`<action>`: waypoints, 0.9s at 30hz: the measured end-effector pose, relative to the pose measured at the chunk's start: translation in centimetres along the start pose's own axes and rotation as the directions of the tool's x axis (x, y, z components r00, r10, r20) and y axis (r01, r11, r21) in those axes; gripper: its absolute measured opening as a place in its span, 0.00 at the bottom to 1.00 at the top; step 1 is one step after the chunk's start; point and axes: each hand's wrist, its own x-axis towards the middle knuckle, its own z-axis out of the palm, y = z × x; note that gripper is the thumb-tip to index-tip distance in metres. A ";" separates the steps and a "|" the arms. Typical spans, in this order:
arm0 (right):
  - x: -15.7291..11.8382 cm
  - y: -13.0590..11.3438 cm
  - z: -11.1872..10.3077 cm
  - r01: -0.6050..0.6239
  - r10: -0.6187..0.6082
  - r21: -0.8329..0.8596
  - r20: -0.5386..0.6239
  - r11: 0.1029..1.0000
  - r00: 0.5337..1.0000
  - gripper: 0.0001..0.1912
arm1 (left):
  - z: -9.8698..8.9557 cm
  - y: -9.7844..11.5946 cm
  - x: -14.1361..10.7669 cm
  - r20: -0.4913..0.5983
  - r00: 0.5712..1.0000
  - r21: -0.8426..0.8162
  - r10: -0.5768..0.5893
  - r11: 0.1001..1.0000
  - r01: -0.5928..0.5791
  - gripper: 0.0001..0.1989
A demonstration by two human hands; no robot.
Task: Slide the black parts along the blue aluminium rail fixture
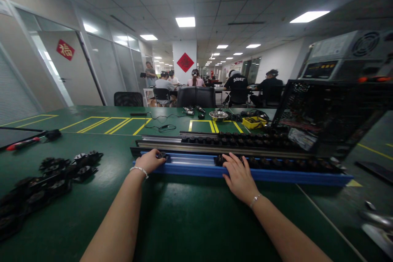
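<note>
A long blue rail [190, 169] lies across the green table, its channel lined with bare metal at the left. Several black round parts [276, 163] sit in a row along its right side. At the rail's left end, my left hand [150, 161] is closed on a small black part [161, 155], partly hidden by the fingers. My right hand [238, 175] lies over the left end of the row, fingers outstretched and touching the black parts there. Behind the blue rail are dark rails [172, 145], also bearing black parts.
More black parts [52, 176] are piled at the left, near a red-handled tool [23, 143]. A metal bowl [218, 115] and a yellow tray [254, 122] stand behind the rails. An open computer case [331, 118] rises at the right. People sit at a farther table.
</note>
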 end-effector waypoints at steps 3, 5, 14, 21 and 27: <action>0.0 0.1 0.1 0.001 -0.001 -0.001 -0.001 1.000 1.000 0.09 | -0.2 0.1 -0.2 -0.004 1.000 0.007 -0.018 1.000 0.018 0.21; 0.0 0.0 0.1 -0.006 0.006 0.002 0.003 1.000 1.000 0.09 | -0.4 0.2 -0.3 -0.006 0.999 0.011 -0.036 0.999 0.036 0.21; 0.0 -0.1 0.0 -0.007 0.007 0.007 0.000 1.000 1.000 0.09 | -0.8 0.3 -0.7 -0.003 0.996 0.003 -0.089 0.996 0.089 0.21; 0.0 -0.1 -0.2 -0.022 0.022 0.015 0.020 1.000 1.000 0.09 | -0.6 -0.1 -0.4 -0.003 0.991 -0.013 -0.130 0.991 0.130 0.21; 0.1 -0.1 -0.2 -0.023 0.023 0.008 0.028 1.000 0.999 0.10 | -0.4 -0.3 -0.1 -0.019 0.986 -0.003 -0.165 0.986 0.165 0.20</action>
